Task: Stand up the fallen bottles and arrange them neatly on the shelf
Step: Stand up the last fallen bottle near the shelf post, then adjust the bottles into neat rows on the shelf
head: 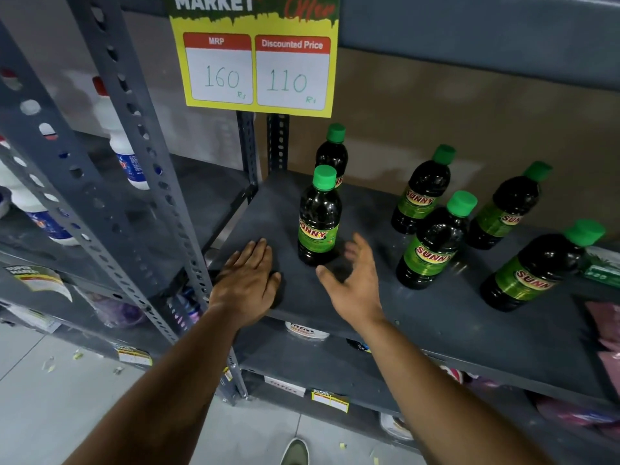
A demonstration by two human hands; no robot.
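Observation:
Several dark bottles with green caps and green SUNNY labels stand upright on the grey shelf [453,317]. One bottle [318,219] stands near the front left, another [332,152] right behind it. The others [432,243] stand in a loose group to the right, the nearest one [536,270] by the right edge. My left hand [248,280] lies flat, palm down, on the shelf's front left corner. My right hand [355,280] hovers open just right of the front-left bottle, fingers spread and blurred, not touching it.
A yellow price sign [255,68] hangs above the shelf's back left. Perforated grey uprights [147,156] frame the left side, with white bottles [124,142] on the neighbouring rack. Lower shelves hold packets and tubs. Pink packets [604,333] sit at the right edge.

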